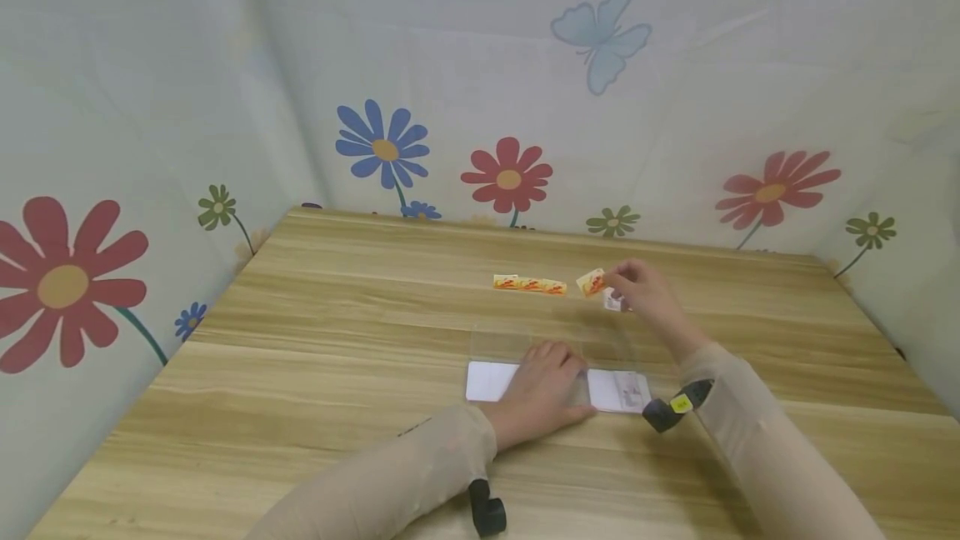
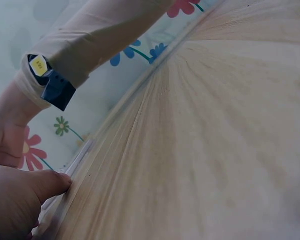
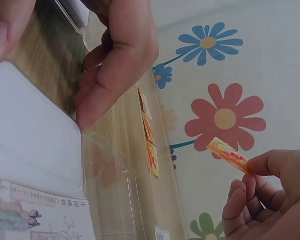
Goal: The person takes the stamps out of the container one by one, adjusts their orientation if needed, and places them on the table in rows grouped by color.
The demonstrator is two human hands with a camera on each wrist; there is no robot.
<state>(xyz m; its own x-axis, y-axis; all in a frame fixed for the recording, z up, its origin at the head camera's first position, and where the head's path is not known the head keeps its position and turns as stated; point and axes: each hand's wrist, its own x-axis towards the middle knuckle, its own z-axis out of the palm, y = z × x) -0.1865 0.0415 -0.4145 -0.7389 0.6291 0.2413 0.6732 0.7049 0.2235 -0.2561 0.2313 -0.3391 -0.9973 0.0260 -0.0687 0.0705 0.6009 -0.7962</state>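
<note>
I have the orange stamp (image 1: 590, 282) above the table (image 1: 337, 290), one end pinched by the right hand (image 1: 643, 292); squeezing harder could crease it. The left hand (image 1: 543, 390) rests unclenched across the white card (image 1: 489, 381), which uneven pressure could skid.

The worktop (image 1: 300, 340) is light wood, its brown grain running roughly across the head view. Just below that frame's centre, a row of orange slips (image 1: 529, 284) lies end to end; further right sits a pale slip (image 1: 611, 303), partly hidden. At lower centre lies a white strip (image 1: 489, 382), clear plastic (image 1: 497, 343) along its upper edge.
</note>
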